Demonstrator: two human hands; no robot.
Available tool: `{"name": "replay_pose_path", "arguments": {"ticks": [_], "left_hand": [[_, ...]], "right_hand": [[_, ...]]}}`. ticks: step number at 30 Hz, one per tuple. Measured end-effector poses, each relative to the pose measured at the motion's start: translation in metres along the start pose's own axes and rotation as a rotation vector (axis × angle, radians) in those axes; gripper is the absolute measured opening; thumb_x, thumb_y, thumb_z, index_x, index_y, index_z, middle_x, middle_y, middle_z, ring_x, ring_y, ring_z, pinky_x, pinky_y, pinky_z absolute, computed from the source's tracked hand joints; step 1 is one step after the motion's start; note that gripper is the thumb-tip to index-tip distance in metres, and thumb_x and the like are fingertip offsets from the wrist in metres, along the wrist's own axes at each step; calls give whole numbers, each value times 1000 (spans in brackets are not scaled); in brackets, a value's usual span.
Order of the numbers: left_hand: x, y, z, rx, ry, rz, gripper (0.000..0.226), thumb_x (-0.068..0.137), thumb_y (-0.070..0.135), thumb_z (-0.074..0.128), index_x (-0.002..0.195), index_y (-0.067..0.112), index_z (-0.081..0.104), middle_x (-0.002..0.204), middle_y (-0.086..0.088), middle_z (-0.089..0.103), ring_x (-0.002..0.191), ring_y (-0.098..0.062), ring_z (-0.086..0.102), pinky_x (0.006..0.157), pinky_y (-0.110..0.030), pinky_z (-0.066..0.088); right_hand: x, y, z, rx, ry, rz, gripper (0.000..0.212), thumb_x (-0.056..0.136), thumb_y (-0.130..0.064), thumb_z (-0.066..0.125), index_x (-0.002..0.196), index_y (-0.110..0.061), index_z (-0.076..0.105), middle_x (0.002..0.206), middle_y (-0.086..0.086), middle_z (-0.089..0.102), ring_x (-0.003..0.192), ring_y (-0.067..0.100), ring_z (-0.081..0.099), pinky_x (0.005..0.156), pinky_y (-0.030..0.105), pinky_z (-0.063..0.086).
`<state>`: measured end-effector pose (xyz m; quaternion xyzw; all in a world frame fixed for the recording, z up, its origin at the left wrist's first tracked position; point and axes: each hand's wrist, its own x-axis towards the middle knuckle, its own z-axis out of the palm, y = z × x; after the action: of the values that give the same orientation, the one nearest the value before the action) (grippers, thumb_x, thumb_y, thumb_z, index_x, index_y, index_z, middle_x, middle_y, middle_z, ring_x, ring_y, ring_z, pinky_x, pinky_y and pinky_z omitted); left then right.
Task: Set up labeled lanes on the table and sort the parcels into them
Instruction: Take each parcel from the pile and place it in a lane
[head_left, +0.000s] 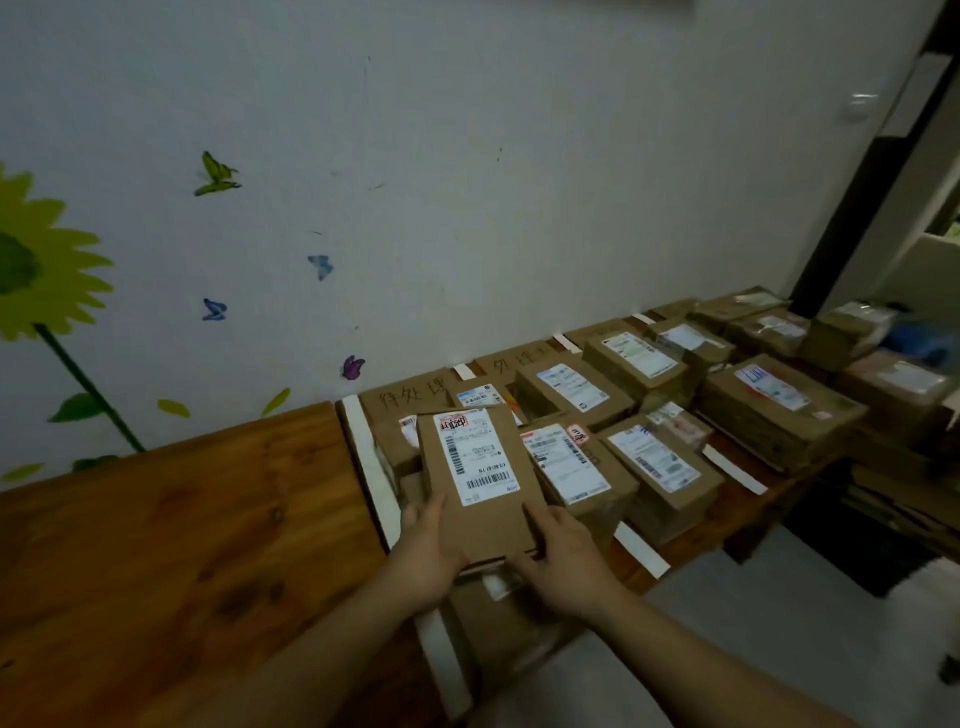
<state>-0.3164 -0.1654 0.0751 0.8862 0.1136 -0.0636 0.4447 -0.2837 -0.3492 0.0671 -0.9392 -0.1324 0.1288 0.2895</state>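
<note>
The left hand (423, 553) and the right hand (563, 564) both grip the near end of a flat brown cardboard parcel (491, 525), 1 at each near corner, with the left thumb on its top face. The parcel is over the right part of the brown wooden desk (171, 545), above other brown boxes; whether it rests on them cannot be told.

Its white shipping label (475, 457) carries 2 barcodes, small print too blurred to read, and a red stamp at the far end.

Just left of the held parcel runs a white tape strip (371, 467). Just right of it lies a brown box with a white barcode label and an orange sticker (571, 467).

Beyond the held parcel, a brown cardboard sign (410, 397) against the wall reads "待处理" in handwriting. Further right of it, a second cardboard sign (519, 364) is partly hidden and ends in "理".

Behind stands a white wall (467, 182) with a yellow sunflower sticker (41, 260).
</note>
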Motion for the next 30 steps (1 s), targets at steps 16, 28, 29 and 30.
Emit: {"name": "replay_pose_path", "arguments": {"ticks": [16,28,29,30], "left_hand": [[-17,3,22,262,98,-284,74,85,46,60,147,30,23,152,-2,22,137,-23,27,111,-39,30],[-185,-104,-203,323,436,-460,74,87,45,59,147,20,25,155,-11,17,142,-26,18,114,-33,18],[-203,-119,-221,315,458,-477,74,86,45,60,147,20,26,155,-12,18,141,-27,21,114,-33,20],[-221,-135,-238,319,477,-497,74,86,46,61,147,20,27,154,-12,19,141,-27,22,113,-33,21]], "right_hand": [[20,14,-17,-438,-4,-343,56,90,-55,40,138,-25,38,134,6,39,121,23,36,100,40,33],[3,-215,48,-416,-165,-620,64,91,-61,40,139,-18,41,139,13,39,128,33,35,102,44,36],[-3,-236,63,-411,-193,-613,65,91,-61,41,140,-18,41,140,13,38,129,33,34,104,44,36],[-9,-256,78,-401,-220,-602,66,91,-61,42,140,-19,40,141,13,37,130,34,34,105,44,35]]}}
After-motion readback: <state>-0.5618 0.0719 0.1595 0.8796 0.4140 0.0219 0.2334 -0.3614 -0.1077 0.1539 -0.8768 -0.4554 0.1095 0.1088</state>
